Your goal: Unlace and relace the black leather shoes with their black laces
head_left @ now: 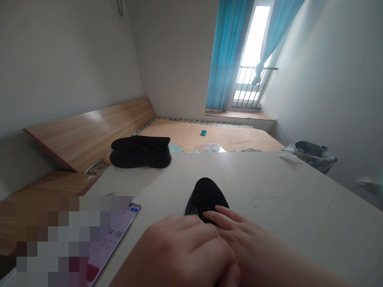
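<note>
1. Black shoe (pixel 206 195) sits on the white table (pixel 278 207), toe pointing away from you, its near end hidden behind your hands
2. Your right hand (pixel 248 243) lies relaxed, its outstretched fingers (pixel 223 215) touching the shoe, not grasping it
3. Your left hand (pixel 179 249) sits curled against the shoe's near end; you cannot tell whether it grips
4. Another black shoe (pixel 140 152) lies at the table's far edge, and a phone (pixel 115 239) showing 04:06 lies to your left

Table (pixel 263 199) filled btm of frame: phone (pixel 115 243) on L, shoe (pixel 205 197) ctr, pair of shoes (pixel 140 152) behind @ far edge.
</note>
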{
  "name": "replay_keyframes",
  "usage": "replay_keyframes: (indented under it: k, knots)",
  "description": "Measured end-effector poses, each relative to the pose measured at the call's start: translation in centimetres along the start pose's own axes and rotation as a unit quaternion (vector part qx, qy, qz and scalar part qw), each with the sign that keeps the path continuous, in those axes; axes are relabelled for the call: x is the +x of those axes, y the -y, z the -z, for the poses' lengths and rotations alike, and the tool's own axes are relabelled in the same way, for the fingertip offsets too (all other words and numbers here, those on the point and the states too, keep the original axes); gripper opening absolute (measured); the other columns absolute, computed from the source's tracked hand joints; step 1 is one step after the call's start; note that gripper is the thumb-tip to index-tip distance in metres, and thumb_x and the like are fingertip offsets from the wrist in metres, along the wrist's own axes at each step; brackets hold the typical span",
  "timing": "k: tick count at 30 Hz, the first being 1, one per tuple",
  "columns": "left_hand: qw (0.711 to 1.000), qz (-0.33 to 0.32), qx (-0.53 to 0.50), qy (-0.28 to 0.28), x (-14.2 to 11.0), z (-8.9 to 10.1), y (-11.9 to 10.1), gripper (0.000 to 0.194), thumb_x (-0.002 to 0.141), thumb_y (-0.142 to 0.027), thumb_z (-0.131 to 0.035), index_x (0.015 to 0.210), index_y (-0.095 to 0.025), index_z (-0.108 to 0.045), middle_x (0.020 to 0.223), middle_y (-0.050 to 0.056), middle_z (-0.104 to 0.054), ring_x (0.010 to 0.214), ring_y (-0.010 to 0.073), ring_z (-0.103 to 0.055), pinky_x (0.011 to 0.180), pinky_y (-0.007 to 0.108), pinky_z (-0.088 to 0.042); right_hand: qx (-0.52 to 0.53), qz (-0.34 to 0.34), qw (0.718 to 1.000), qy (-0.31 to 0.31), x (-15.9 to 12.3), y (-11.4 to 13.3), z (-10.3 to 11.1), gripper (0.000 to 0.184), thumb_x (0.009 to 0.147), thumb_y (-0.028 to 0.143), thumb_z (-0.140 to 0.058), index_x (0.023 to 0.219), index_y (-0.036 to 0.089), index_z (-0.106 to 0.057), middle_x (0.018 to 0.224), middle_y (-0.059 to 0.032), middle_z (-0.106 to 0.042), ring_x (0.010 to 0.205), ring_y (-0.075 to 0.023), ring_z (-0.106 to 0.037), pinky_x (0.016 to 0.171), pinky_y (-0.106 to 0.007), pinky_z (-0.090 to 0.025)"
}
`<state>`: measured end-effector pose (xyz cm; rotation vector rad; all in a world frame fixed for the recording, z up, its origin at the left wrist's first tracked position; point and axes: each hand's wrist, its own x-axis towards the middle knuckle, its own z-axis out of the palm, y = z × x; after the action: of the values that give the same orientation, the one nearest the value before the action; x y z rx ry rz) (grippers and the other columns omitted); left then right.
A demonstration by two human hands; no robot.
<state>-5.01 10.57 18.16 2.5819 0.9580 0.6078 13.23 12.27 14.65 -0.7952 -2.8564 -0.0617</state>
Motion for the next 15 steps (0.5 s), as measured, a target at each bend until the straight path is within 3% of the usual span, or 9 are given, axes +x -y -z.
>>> replay_keyframes:
  k: [3, 7, 11, 15]
  knots:
    - [0.993, 0.066, 0.098, -0.012, 0.3, 0.6, -0.1, 0.024, 0.084, -0.017, -0.045, 0.084, -0.017, -0.069, 0.083, 0.008, -0.072, 0.073, 0.0245, -0.067, 0.068, 0.036, -0.053, 0.026, -0.019, 0.999, 0.031, 0.4, -0.3, 1.0, 0.006, 0.079, 0.027, -0.072, 0.077, 0.022, -0.076, 0.099, -0.0053, -0.075, 0.113, -0.0309, -0.06, 0.105, -0.048, -0.044]
    - [0.993, 0.049, 0.102, 0.025, 0.0, 0.1, 0.3, 0.036, 0.082, -0.014, -0.046, 0.112, -0.012, -0.066, 0.11, 0.013, -0.072, 0.097, 0.0297, -0.068, 0.084, 0.043, -0.054, 0.129, -0.06, 0.988, 0.056, -0.1, -1.2, 5.0, 0.012, 0.084, 0.029, -0.066, 0.09, 0.03, -0.076, 0.107, -0.0012, -0.073, 0.117, -0.0268, -0.058, 0.107, -0.046, -0.041]
    - [0.996, 0.023, 0.079, 0.036, -0.5, -1.1, 0.7, 0.037, 0.082, -0.013, -0.048, 0.115, -0.014, -0.065, 0.119, 0.011, -0.069, 0.108, 0.0278, -0.065, 0.094, 0.043, -0.05, 0.177, -0.106, 0.978, 0.003, -1.0, -2.3, 7.8, 0.019, 0.09, 0.033, -0.059, 0.102, 0.033, -0.073, 0.116, -0.0004, -0.068, 0.11, -0.0237, -0.062, 0.095, -0.04, -0.051]
    - [0.992, 0.03, 0.108, 0.054, -0.5, -2.3, 0.9, 0.029, 0.084, -0.01, -0.048, 0.105, -0.015, -0.068, 0.12, 0.012, -0.068, 0.113, 0.0295, -0.061, 0.096, 0.046, -0.049, 0.142, -0.131, 0.979, -0.06, -1.9, -2.8, 7.7, 0.027, 0.091, 0.033, -0.055, 0.115, 0.037, -0.066, 0.12, -0.0018, -0.066, 0.11, -0.025, -0.062, 0.087, -0.039, -0.056]
